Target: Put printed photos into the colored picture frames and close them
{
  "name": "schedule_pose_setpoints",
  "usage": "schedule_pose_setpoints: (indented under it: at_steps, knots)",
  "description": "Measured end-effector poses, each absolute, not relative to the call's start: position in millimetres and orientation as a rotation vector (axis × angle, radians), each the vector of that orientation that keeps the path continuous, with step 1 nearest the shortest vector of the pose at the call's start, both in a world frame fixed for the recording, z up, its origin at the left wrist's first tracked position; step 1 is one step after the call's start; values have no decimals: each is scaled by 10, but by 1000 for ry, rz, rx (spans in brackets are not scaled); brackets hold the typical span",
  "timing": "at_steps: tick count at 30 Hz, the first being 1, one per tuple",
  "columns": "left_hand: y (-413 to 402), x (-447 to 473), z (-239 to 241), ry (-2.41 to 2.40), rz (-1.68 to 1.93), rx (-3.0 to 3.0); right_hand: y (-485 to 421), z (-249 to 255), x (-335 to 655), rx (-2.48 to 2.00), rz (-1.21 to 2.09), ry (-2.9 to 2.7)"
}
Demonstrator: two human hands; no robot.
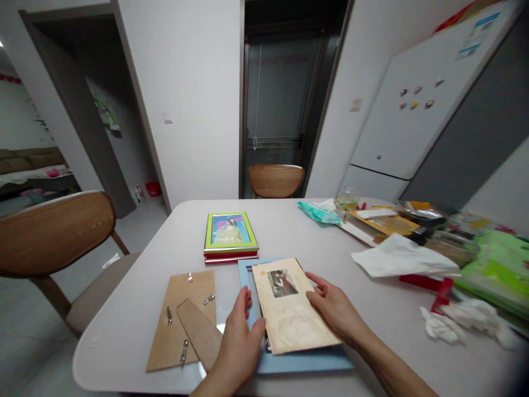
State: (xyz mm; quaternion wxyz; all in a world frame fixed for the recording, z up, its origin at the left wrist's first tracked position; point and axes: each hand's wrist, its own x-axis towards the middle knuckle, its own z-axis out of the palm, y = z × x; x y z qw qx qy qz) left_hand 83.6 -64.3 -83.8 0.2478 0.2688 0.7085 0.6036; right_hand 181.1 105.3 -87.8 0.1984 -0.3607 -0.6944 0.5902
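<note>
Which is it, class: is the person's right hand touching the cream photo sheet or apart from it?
Touching. The head view shows the right hand with its fingers laid on the right edge of the cream photo sheet, which lies over the blue frame.

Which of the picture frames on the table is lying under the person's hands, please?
The light blue frame, flat beneath the yellowed picture sheet that both hands touch. The green frame sits farther back on a red one, untouched.
</note>
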Motion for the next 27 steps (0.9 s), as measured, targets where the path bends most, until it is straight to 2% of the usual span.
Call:
schedule_pose_setpoints:
  at_steps: [2,6,12,17,22,27]
  knots:
    - [-705,828,-885,2125,1416,982,1106,-940,1796,-1015,1575,-2030]
    - [-803,848,-934,2211,1089,1323,1107,-1028,1704,-982,1416,-2179]
    - [-868,873,-792,2152,674,1498,992,-1001,1625,-890,719,-2490]
    - [-874,851,-809,2184,641,1601,968,-1087,1616,-730,229,-2618]
    - [-958,825,-819,2201,576,1640,959,-1076,1579,-712,159,-2707]
    - [-1517,484,-861,2501,535,1544,518,-896,1430,-495,421,-2715]
